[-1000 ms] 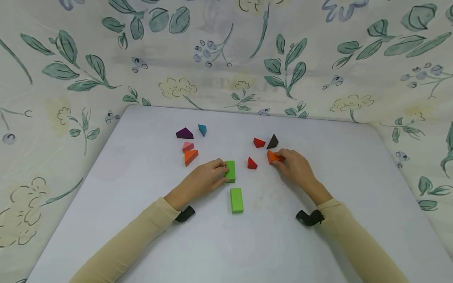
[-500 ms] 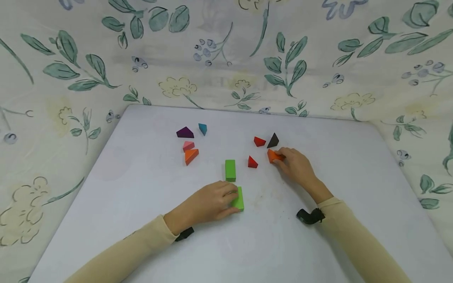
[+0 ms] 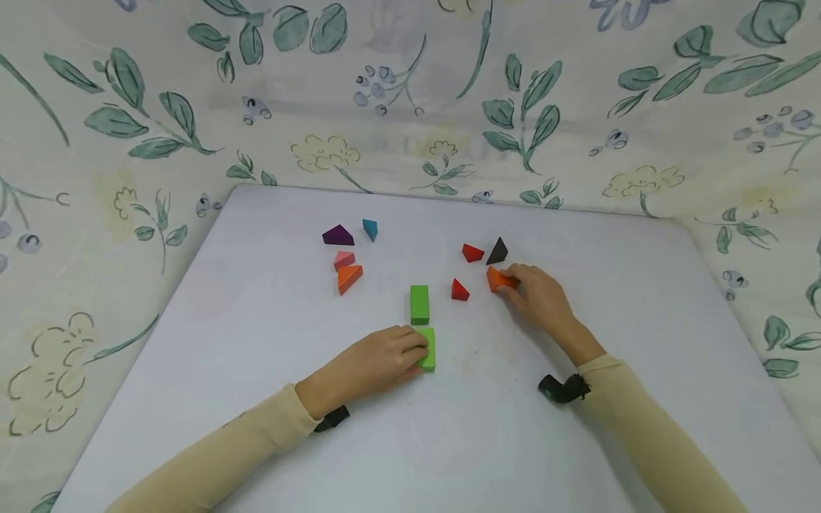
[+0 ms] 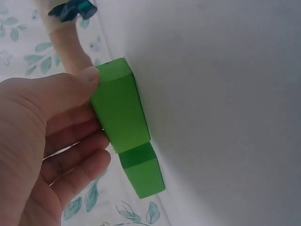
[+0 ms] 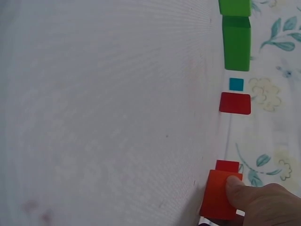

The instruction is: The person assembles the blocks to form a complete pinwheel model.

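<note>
My left hand (image 3: 368,363) grips the nearer green rectangular block (image 3: 429,350) at the middle of the table, thumb on the near end and fingers curled over its left side. Just beyond its far end lies the second green block (image 3: 420,304), roughly in line with it. In the left wrist view the held green block (image 4: 120,108) reaches right up to the other green block (image 4: 143,172). To the right, my right hand (image 3: 541,303) pinches an orange block (image 3: 496,278) between thumb and fingers. The right wrist view has my thumb pressed on this orange block's face (image 5: 217,195).
Left of centre lie a purple block (image 3: 338,236), a blue one (image 3: 370,229), a pink one (image 3: 344,259) and an orange triangle (image 3: 349,277). A red block (image 3: 472,253), another red piece (image 3: 459,291) and a black triangle (image 3: 497,251) sit near my right hand.
My left hand let go of the far green block, moved back to the nearer one and slid it slightly away and left, narrowing the gap. My right hand stays on the orange block.
</note>
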Demonstrator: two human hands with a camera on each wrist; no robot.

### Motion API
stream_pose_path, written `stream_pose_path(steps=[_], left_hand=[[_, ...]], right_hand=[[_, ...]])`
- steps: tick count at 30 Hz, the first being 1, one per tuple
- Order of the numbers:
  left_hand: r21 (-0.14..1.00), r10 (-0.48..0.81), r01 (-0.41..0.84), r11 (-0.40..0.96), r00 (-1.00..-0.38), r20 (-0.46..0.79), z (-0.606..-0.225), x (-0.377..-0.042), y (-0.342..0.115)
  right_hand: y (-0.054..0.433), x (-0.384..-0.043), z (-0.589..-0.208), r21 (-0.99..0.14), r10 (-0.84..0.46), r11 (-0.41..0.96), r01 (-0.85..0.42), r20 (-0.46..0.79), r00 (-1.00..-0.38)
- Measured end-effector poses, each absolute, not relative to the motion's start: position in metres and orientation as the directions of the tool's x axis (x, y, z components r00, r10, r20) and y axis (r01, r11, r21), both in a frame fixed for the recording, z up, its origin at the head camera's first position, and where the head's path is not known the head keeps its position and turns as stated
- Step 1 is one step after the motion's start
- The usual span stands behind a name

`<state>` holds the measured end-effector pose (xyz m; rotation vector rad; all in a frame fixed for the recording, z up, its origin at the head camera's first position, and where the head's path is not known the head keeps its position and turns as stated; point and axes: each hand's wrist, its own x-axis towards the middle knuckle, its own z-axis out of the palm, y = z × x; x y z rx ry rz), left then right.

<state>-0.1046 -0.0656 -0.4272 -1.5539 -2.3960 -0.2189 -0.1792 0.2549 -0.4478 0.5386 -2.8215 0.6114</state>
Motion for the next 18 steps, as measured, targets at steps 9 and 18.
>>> stream_pose_path(steps=[9, 18], left_hand=[[0.069, 0.856, 0.905, 0.419, -0.419, 0.301, -0.428, -0.113, -0.073], [0.145, 0.841, 0.895, 0.421, -0.445, 0.307, -0.431, -0.12, -0.074]], right_hand=[[0.252, -0.181, -0.444, -0.356, -0.277, 0.871, -0.339, 0.213, -0.937], [0.252, -0.18, -0.444, -0.354, -0.282, 0.871, -0.339, 0.206, -0.937]])
